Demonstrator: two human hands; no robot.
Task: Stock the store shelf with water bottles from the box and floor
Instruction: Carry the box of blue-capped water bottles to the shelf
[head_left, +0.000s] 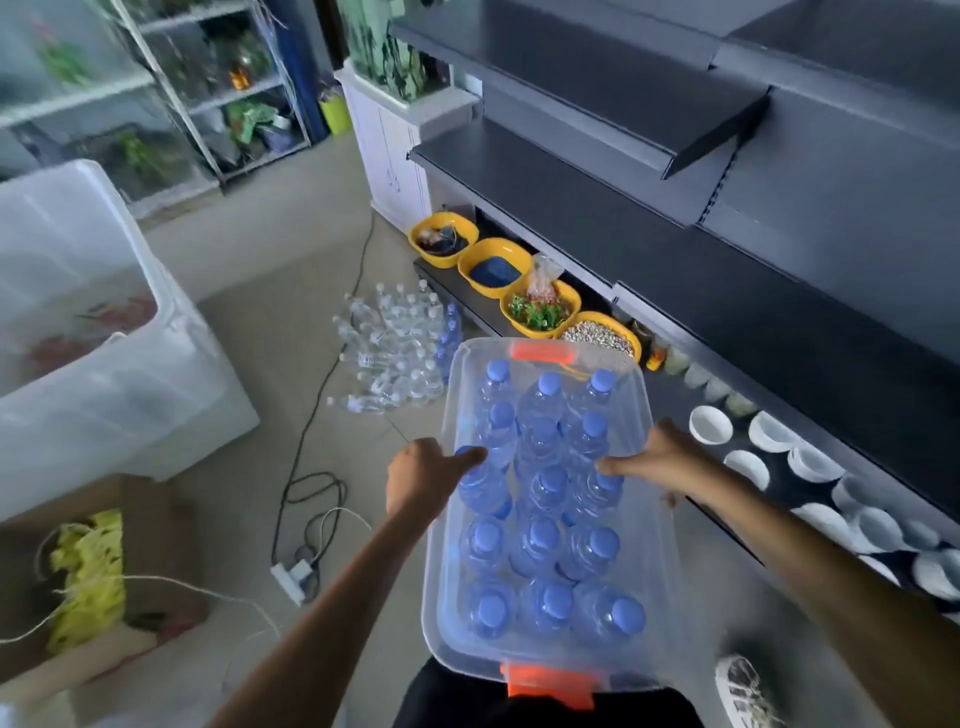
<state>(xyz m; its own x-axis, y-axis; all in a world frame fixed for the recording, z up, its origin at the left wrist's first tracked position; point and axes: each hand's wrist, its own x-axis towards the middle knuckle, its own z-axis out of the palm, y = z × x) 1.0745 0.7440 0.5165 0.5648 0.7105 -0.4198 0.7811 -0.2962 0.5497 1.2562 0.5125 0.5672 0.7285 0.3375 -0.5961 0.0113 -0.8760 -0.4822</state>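
A clear plastic box (441, 587) with orange latches is lifted in front of me, filled with several upright water bottles (543, 540) with blue caps. My left hand (423, 475) grips the box's left rim, thumb lying over the edge. My right hand (657, 457) grips the right rim the same way. More water bottles (397, 348) lie and stand in a heap on the floor ahead. The dark store shelf (701, 280) rises on the right, its upper boards bare.
Yellow bowls (493, 266) of goods and white bowls (710, 425) line the bottom shelf. A large clear bin (93, 332) and a cardboard box (130, 571) stand on the left. Cables and a power strip (293, 574) lie on the floor.
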